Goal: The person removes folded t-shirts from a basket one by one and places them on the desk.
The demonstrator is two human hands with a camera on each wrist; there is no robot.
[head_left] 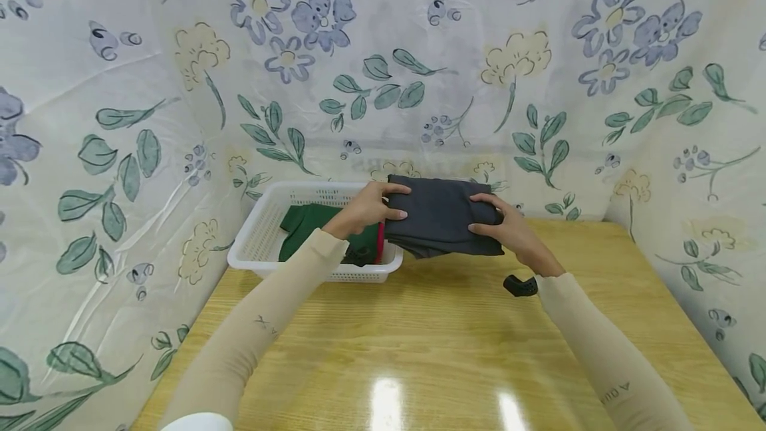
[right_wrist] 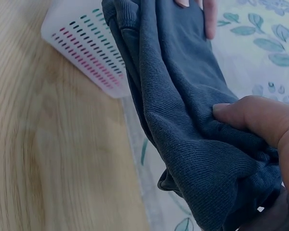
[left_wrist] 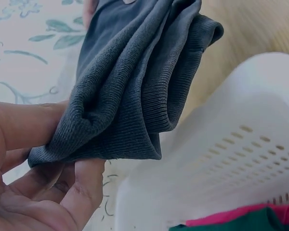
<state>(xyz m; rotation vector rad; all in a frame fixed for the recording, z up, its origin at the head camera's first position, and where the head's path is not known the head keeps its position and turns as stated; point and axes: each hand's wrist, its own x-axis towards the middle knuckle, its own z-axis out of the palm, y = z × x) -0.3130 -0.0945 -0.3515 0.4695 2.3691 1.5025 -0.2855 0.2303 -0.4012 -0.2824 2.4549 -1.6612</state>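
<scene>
Floral-printed white sheeting (head_left: 455, 78) is hanging behind a yellowish wooden table (head_left: 383, 338). The left hand (head_left: 372, 206) and right hand (head_left: 509, 226) are pinching opposite ends of a folded dark-grey ribbed cloth (head_left: 439, 215), holding it up beside a white perforated plastic basket (head_left: 253, 245).

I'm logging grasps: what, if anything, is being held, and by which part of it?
A folded, dark blue-grey ribbed cloth, held by opposite ends: the left hand grips its left end, the right hand its right end.

sleeves (head_left: 293, 278): beige | dark marks (head_left: 261, 320): both | white band (head_left: 197, 422): left sleeve | hands (head_left: 366, 209): bare
</scene>
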